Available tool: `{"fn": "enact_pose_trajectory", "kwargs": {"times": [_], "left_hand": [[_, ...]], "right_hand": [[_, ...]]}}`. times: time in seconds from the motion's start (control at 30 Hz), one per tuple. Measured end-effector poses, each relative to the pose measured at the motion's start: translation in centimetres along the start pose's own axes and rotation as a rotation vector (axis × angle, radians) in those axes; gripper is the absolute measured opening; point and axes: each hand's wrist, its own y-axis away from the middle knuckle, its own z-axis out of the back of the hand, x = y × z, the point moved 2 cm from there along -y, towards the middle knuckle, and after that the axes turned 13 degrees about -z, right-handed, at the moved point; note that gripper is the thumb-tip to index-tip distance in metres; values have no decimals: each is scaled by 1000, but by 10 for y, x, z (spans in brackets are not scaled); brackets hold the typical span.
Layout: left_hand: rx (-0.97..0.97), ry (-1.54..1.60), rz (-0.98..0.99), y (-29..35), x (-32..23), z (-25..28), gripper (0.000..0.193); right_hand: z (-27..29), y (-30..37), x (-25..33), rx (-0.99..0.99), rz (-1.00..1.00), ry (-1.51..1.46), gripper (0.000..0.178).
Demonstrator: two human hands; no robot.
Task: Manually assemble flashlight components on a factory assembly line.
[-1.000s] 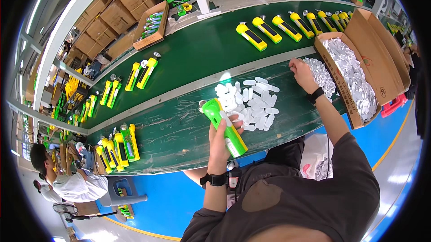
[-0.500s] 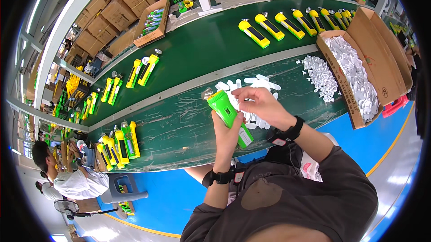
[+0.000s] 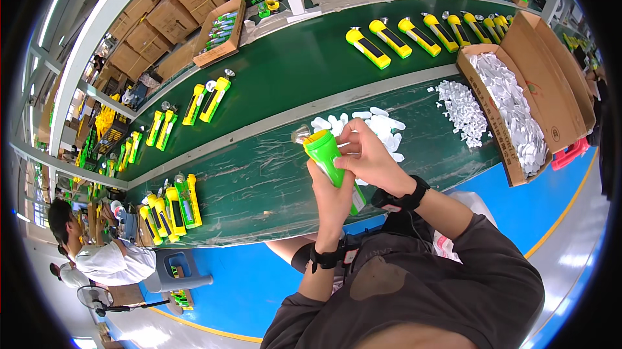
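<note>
A green flashlight body (image 3: 322, 152) with a yellow rim is tilted over the bench, its wide end up and to the left. A loose clear reflector (image 3: 300, 133) hangs at that end. My left hand (image 3: 333, 201) is wrapped round the lower part of the body. My right hand (image 3: 376, 160) is closed against the upper right side, thumb on the green shell and fingers curled at the edge. Whether a small part is under these fingers is hidden. Behind the right hand, white oval plastic pieces (image 3: 379, 120) lie spread on the bench.
A heap of small white parts (image 3: 461, 112) lies right, beside a cardboard box (image 3: 502, 135) of white pieces. Yellow-green flashlights (image 3: 368, 49) line the green conveyor (image 3: 285, 64); several more (image 3: 175, 210) stand at the bench's left. A person in white (image 3: 116, 263) sits far left.
My right hand has come down and left onto the flashlight and now grips its side. The flashlight has turned, so its small rectangular opening no longer shows. The conveyor's flashlights have shifted slightly right.
</note>
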Motion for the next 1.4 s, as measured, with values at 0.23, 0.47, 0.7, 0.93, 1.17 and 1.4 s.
{"fn": "enact_pose_trajectory", "kwargs": {"times": [0.23, 0.47, 0.7, 0.93, 1.17, 1.4], "left_hand": [[36, -191, 66, 5, -7, -7, 44], [60, 151, 77, -8, -2, 2, 46], [41, 14, 8, -6, 0, 8, 48], [50, 93, -9, -9, -3, 9, 42], [-98, 389, 152, -11, 6, 25, 26], [-23, 397, 201, -12, 1, 25, 27]], "right_hand": [[7, -9, -11, 8, -80, 133, 38], [-4, -6, -22, 57, -57, -239, 45], [-11, -3, -17, 122, 0, -194, 38], [-3, -2, -35, 198, -54, -270, 43], [1, 25, -35, 530, -363, -237, 57], [13, 19, -48, 600, -278, -225, 81]]}}
